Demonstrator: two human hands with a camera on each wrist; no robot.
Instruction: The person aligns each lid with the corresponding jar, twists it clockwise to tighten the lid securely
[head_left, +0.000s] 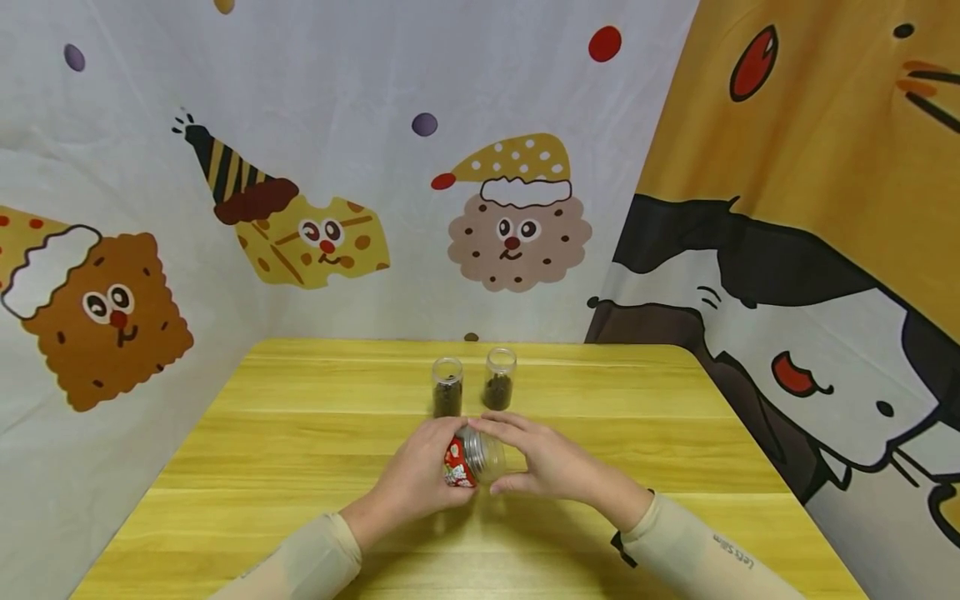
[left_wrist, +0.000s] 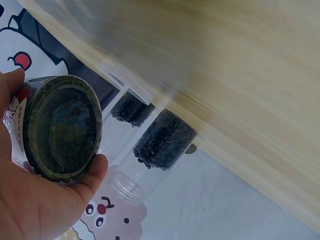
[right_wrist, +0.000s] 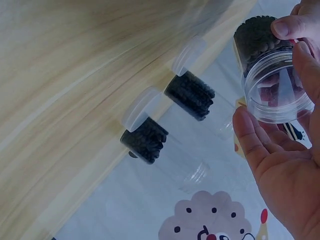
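My left hand (head_left: 423,467) grips a clear jar (left_wrist: 62,127) with a red printed label (head_left: 457,464), tilted so its round base faces the left wrist view. Dark seed-like pieces (right_wrist: 257,37) fill its base end. At the other end, my right hand (head_left: 543,462) has its fingers and thumb around a clear lid (right_wrist: 280,97) by the threaded neck. Beyond the hands, two tall clear jars (head_left: 447,392) (head_left: 499,383) stand uncapped, each partly filled with dark pieces.
Two translucent lids (right_wrist: 142,107) (right_wrist: 189,55) lie by the bases of the standing jars. The yellow wood-grain table (head_left: 337,392) ends at a cartoon-printed curtain (head_left: 360,75) behind and at the sides.
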